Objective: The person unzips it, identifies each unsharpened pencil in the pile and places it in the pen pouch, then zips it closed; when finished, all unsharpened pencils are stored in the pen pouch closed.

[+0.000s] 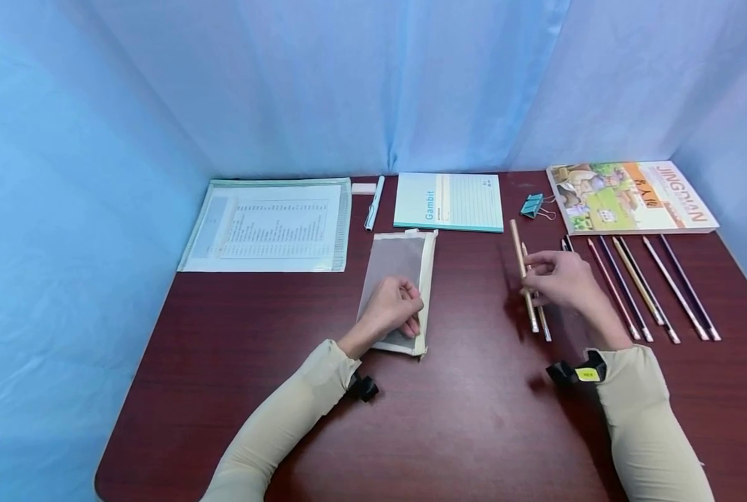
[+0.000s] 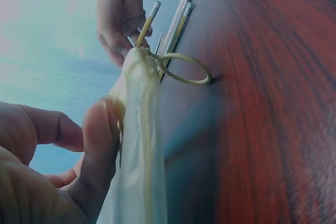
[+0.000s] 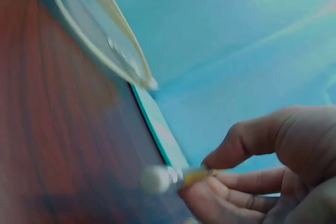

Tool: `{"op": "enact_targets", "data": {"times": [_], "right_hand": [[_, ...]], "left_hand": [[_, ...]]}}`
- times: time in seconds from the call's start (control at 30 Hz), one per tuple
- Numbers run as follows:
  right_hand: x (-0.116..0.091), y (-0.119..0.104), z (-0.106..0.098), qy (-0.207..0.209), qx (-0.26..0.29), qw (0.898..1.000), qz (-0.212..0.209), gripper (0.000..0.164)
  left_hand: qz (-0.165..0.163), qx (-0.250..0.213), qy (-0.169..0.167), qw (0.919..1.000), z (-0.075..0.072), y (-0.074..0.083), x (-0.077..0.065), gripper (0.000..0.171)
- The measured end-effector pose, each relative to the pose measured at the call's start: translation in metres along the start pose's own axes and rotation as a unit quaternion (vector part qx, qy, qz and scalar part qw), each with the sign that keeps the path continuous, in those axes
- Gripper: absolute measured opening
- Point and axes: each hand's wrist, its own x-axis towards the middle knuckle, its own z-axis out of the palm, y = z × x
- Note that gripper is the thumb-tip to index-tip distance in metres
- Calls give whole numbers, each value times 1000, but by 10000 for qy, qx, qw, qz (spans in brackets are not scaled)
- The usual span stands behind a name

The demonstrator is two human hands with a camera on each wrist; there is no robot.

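Observation:
A mesh zip pouch (image 1: 394,256) with pale yellow trim lies on the table, and a thin cord loop (image 2: 184,68) sticks out at its end. My left hand (image 1: 391,307) pinches the pouch along its trimmed edge; its exact fingertip hold is partly hidden. Between thumb and fingers, my right hand (image 1: 558,279) holds a yellow pencil (image 1: 516,240), raised and tilted. The pencil's white eraser (image 3: 156,180) faces the right wrist camera. Beneath that hand, another pencil (image 1: 544,324) lies on the table, partly covered by the fingers.
Several pencils (image 1: 637,275) lie side by side at the right, below a picture-covered book (image 1: 630,199). A teal binder clip (image 1: 532,205), a notebook (image 1: 467,199), a white pen (image 1: 375,202), an eraser-like white block (image 1: 364,189) and a clear document folder (image 1: 273,230) line the back.

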Motion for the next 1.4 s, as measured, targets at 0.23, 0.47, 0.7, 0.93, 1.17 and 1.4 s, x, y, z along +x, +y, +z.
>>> {"op": "enact_targets", "data": {"times": [0.23, 0.47, 0.7, 0.93, 1.17, 1.4], "right_hand": [[5, -6, 39, -1136, 1997, 9731, 171, 45], [13, -16, 69, -1463, 2146, 9648, 404, 42], [27, -22, 89, -1707, 2082, 9620, 458, 45], [33, -31, 101, -1305, 2281, 9633, 551, 45], [32, -44, 115, -893, 2495, 9630, 481, 43], [28, -50, 124, -641, 2322, 9700, 332, 42]], "left_hand": [[141, -114, 76, 9998, 1, 1, 1, 7], [248, -271, 86, 9993, 2, 2, 2, 12], [299, -117, 103, 9994, 5, 3, 0, 5], [329, -119, 68, 9994, 6, 5, -1, 5], [317, -189, 28, 9993, 6, 5, -1, 9], [321, -301, 61, 9990, 6, 3, 1, 10]]}}
